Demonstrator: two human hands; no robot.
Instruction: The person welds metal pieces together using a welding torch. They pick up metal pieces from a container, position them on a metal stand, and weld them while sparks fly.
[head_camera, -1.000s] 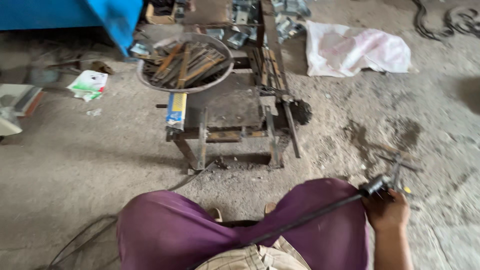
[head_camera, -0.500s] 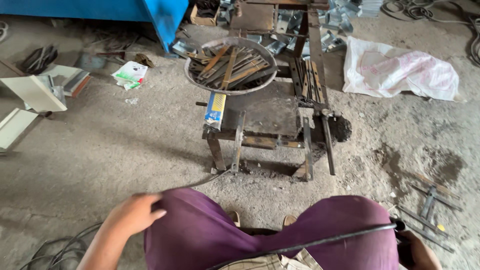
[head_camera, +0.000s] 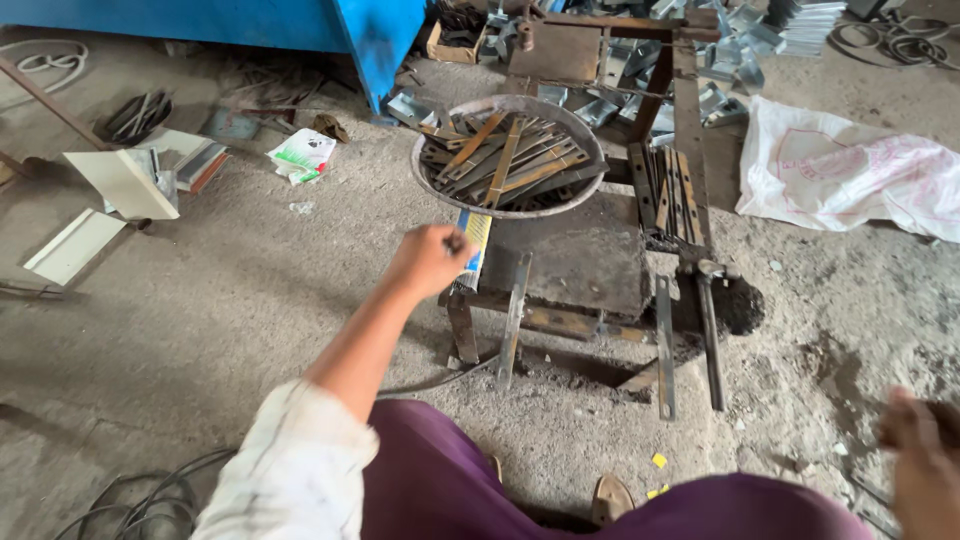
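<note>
My left hand (head_camera: 430, 258) reaches out to a low metal work stand (head_camera: 575, 262). Its fingers are pinched together on the left edge of a blue and yellow packet (head_camera: 477, 232) that lies on the stand's near-left corner. Just beyond the packet stands a round metal pan (head_camera: 432, 178) with several flat metal strips (head_camera: 505, 160) in it. My right hand (head_camera: 920, 460) is blurred at the lower right edge, close to something dark; whether it holds that thing I cannot make out. My purple-clad legs (head_camera: 470, 490) fill the bottom of the view.
A row of metal bars (head_camera: 672, 195) lies on the stand's right side. A white sack (head_camera: 850, 170) lies at the right, a blue cabinet (head_camera: 380, 35) at the back, and white boards (head_camera: 120, 185) at the left. Black cables (head_camera: 140, 495) run over the concrete floor at the lower left.
My left hand rose from my knee and reached forward to the packet on the stand. The cable that lay across my lap is out of view. The view has tilted lower and closer.
</note>
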